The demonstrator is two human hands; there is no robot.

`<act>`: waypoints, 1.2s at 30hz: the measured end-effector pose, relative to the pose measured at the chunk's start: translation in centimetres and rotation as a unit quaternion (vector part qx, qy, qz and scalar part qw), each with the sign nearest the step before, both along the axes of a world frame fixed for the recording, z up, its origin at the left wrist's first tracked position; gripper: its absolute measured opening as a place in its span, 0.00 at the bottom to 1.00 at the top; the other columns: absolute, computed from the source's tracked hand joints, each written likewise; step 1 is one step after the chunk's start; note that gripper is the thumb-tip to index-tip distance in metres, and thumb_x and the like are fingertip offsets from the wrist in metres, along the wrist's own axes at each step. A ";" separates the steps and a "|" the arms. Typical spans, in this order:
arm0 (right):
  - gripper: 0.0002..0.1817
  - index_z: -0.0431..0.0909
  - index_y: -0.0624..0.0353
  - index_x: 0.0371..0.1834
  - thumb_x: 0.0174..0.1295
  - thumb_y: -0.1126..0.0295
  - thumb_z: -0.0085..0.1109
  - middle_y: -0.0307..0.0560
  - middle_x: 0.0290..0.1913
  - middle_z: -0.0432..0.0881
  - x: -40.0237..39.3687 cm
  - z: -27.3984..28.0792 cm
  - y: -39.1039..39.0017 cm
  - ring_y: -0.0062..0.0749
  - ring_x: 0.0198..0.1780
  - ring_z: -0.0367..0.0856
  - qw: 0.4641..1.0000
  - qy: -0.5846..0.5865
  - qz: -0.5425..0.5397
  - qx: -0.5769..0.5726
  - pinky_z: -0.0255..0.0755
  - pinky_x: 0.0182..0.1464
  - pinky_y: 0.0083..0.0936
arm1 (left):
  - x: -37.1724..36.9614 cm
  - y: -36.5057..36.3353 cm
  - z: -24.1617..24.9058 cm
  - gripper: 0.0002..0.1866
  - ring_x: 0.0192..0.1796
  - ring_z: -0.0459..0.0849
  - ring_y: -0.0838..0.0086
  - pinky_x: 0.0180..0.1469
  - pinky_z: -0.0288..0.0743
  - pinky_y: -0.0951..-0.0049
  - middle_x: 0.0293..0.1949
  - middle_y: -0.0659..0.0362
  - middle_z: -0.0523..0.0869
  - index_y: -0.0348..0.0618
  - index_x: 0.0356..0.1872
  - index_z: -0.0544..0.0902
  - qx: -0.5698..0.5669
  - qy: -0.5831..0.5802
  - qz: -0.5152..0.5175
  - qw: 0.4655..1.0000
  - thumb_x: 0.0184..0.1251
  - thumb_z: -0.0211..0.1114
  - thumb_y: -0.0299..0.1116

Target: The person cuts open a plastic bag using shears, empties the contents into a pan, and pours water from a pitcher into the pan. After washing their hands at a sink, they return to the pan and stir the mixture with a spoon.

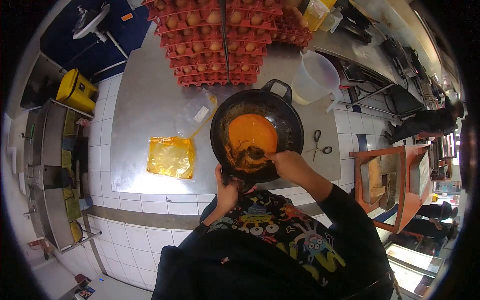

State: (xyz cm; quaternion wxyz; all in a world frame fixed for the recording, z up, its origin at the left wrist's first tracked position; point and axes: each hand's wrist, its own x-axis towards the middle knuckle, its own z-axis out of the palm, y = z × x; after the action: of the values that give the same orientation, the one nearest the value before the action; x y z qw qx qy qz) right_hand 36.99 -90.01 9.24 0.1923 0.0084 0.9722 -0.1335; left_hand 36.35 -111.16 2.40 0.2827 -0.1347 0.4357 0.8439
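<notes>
Left hand is gripping the round black wok by its near handle, right hand is clamping a spoon in orange sauce.

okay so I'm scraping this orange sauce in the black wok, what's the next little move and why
Probably draw the spoon in your right hand along the near wall of the wok, pushing toward the middle. Dark paste sits smeared there while the orange sauce pools in the centre. Keep your left hand on the near handle to steady it.
</notes>
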 end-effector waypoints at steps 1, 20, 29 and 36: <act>0.25 0.72 0.50 0.58 0.53 0.74 0.50 0.55 0.29 0.80 0.6 0.6 -0.2 0.50 0.31 0.81 1.000 -0.005 0.017 -0.015 0.75 0.36 0.41 | 0.0 0.2 0.8 0.38 0.27 0.72 0.77 0.27 0.67 0.78 0.30 0.60 0.71 0.56 0.62 0.51 0.002 -0.001 0.001 1.000 0.50 0.45 0.12; 0.17 0.75 0.56 0.46 0.51 0.72 0.51 0.49 0.25 0.79 -2.3 -1.8 -0.9 0.38 0.24 0.82 0.966 0.186 0.111 0.139 0.75 0.24 0.31 | 0.7 0.2 -0.3 0.37 0.30 0.75 0.74 0.30 0.71 0.76 0.31 0.57 0.75 0.55 0.63 0.50 -0.052 0.044 -0.004 0.998 0.51 0.46 0.13; 0.17 0.75 0.60 0.46 0.51 0.75 0.49 0.52 0.26 0.81 0.1 0.9 -4.1 0.45 0.28 0.82 0.996 0.067 0.052 0.011 0.76 0.32 0.37 | 0.4 0.3 -0.4 0.34 0.30 0.76 0.75 0.31 0.71 0.77 0.31 0.57 0.76 0.54 0.61 0.50 -0.018 0.034 -0.014 0.999 0.52 0.44 0.14; 0.27 0.71 0.57 0.58 0.49 0.74 0.52 0.52 0.41 0.80 -0.2 0.0 -6.5 0.39 0.32 0.83 0.979 0.169 0.052 0.101 0.76 0.30 0.30 | 0.5 0.4 -0.3 0.36 0.29 0.76 0.74 0.31 0.72 0.76 0.29 0.57 0.75 0.53 0.61 0.50 -0.068 0.023 -0.021 0.997 0.50 0.46 0.14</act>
State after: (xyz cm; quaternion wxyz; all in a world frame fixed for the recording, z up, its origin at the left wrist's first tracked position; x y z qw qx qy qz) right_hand 36.78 -96.49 9.28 0.0298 -0.0455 0.9982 -0.0237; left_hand 36.87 -110.81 2.09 0.2805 -0.1246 0.5011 0.8091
